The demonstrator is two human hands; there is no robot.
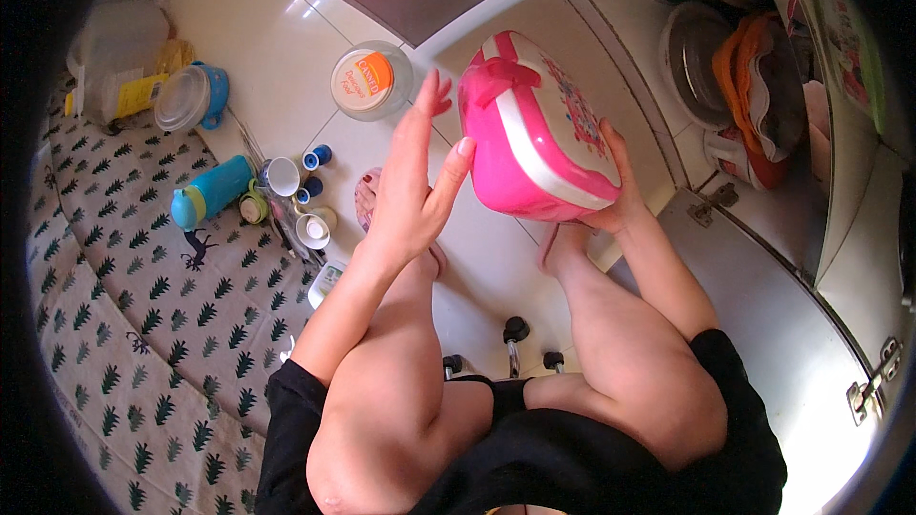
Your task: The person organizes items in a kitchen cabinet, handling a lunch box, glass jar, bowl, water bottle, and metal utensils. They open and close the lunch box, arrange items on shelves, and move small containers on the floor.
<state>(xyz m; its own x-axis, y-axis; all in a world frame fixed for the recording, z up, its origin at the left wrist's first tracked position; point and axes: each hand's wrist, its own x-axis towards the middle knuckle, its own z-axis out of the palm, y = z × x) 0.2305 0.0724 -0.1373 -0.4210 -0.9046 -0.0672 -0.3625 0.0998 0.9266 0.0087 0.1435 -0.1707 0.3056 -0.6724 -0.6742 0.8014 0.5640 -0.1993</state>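
Note:
A glossy pink plastic box (501, 164) with a white band, a pink bow and a printed white lid is held up above the floor, tilted. My right hand (621, 204) grips it from its right side and underneath, with some fingers hidden behind it. My left hand (411, 193) is raised at the box's left side, fingers extended and thumb apart, holding nothing. The thumb tip comes close to the pink wall; whether it touches, I cannot tell. Beyond that hand, a clear round jar (372, 80) with an orange and cream printed label stands on the tiles.
Left, tree-patterned cloth (157, 286) borders a blue bottle (215, 189), mugs (284, 177), a lidded blue container (192, 96) and a clear plastic jug (118, 50). Right, an open cupboard holds metal basins (698, 64) and an orange cloth (744, 79); its hinged door (744, 286) swings outward beside my leg.

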